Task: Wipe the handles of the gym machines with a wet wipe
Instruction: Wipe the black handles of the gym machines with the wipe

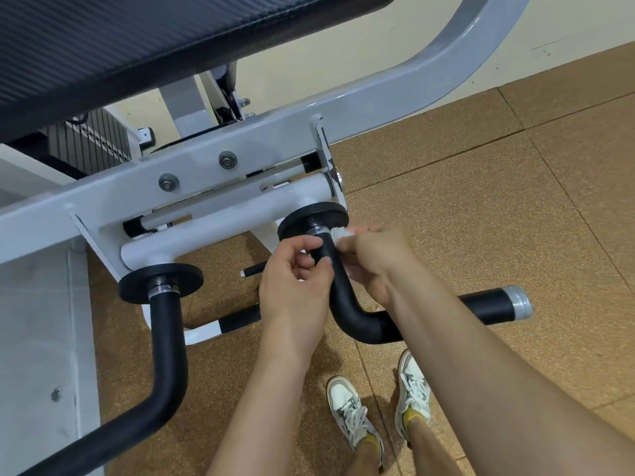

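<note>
brown tiled floor (481, 218) under two white sneakers (345, 403)

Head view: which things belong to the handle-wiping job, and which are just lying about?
In the job:
- wet wipe, pinched in the right hand
- held handle, gripped by the left hand
- other handle, also a machine handle

Just there:
- black pad
- weight stack
- grey frame
- sneakers
- floor
</note>
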The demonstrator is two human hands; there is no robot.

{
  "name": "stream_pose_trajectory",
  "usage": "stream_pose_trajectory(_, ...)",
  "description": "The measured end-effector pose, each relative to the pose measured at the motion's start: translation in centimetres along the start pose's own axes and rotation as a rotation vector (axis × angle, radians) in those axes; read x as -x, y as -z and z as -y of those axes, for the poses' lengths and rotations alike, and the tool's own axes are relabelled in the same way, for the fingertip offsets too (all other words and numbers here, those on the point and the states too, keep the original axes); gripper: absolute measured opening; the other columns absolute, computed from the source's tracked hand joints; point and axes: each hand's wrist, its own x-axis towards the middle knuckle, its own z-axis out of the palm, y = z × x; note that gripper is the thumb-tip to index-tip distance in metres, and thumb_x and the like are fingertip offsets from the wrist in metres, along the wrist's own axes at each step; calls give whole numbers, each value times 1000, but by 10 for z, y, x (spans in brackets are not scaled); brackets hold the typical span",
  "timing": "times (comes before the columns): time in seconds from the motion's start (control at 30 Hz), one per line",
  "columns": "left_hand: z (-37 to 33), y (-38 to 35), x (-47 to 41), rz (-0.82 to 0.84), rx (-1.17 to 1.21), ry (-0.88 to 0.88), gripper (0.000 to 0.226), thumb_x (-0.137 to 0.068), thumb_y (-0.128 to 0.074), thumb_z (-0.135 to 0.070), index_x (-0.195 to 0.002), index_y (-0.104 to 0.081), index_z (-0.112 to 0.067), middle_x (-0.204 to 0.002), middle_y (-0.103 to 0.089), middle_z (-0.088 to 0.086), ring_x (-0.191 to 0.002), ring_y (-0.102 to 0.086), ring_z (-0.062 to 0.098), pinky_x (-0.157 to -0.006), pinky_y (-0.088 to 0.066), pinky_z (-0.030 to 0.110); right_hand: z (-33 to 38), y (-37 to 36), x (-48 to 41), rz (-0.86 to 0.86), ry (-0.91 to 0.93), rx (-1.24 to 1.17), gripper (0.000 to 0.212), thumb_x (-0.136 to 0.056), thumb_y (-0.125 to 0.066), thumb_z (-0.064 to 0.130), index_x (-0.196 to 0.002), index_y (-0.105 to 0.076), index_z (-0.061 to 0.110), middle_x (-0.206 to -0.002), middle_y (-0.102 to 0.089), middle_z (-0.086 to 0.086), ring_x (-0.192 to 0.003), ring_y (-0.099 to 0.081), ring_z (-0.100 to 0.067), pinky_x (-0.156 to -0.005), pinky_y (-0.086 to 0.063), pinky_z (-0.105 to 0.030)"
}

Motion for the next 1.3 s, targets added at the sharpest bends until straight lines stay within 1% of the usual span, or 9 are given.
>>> stream_pose_trajectory(0.13,1,0,-2,12,-49,-15,22,-83,-65,-10,-92,-65,-31,-83,-51,1,-68,-48,8,-67,-46,23,6,4,1,60,43,59,25,-81,-53,-18,-76,-59,6,-70,-64,-13,-56,-64,-21,-48,-54,-26)
stream_pose_trajectory(0.3,1,3,-1,4,-75,-24,23,-82,-66,-12,-95,-63,-31,-86,-54,-1,-68,-49,5,-64,-45,16,15,13,2,63,198,167,28,-80,-57,-17,-64,-60,6,-72,-63,-13,-62,-63,-21,-62,-59,-27)
stream_pose_trajectory(0.5,-3,3,-4,4,-70,-28,25,-81,-67,-10,-95,-64,-31,-88,-55,-1,-69,-50,6,-70,-50,25,1,0,-1,-155,446,416,23,-64,-68,4,-61,-60,25,-54,-61,1,-59,-68,-26,-61,-59,-49)
stream_pose_trajectory(0.67,-2,5,-6,13,-46,3,24,-80,-69,-10,-94,-66,-30,-85,-55,-4,-71,-51,7,-72,-50,25,3,3,-5,-159,404,404,28,-60,-73,8,-57,-62,33,-60,-67,-4,-63,-70,-29,-60,-59,-50)
stream_pose_trajectory(0.87,0,7,-3,12,-118,-31,25,-82,-68,-14,-95,-65,-35,-97,-59,3,-73,-53,6,-76,-52,28,2,9,-3,-87,444,658,23,-71,-70,3,-57,-60,19,-60,-65,-1,-65,-69,-23,-64,-59,-45)
stream_pose_trajectory(1.0,-3,10,4,35,-292,-114,24,-85,-65,-18,-98,-63,-38,-98,-54,-9,-82,-54,0,-70,-45,13,8,16,-4,-77,399,551,28,-68,-73,-1,-65,-60,23,-73,-67,-4,-74,-70,-26,-70,-58,-50)
stream_pose_trajectory(1.1,-7,7,9,51,-374,-180,23,-87,-63,-18,-102,-65,-36,-101,-48,-17,-91,-52,-2,-70,-44,6,11,17,6,2,423,689,23,-68,-76,4,-64,-63,22,-74,-69,-4,-70,-69,-24,-70,-59,-46)
stream_pose_trajectory(1.2,-6,5,12,52,-414,-202,23,-86,-64,-18,-104,-68,-33,-103,-47,-18,-94,-53,0,-80,-48,18,22,28,14,181,374,787,23,-72,-73,-3,-65,-66,18,-68,-67,-4,-63,-66,-18,-70,-60,-39)
stream_pose_trajectory(1.3,-6,4,15,25,-470,-249,25,-86,-65,-18,-108,-68,-29,-102,-47,-19,-97,-53,3,-86,-51,27,23,23,8,32,484,726,23,-72,-76,4,-63,-63,21,-69,-67,1,-70,-66,-18,-71,-59,-40)
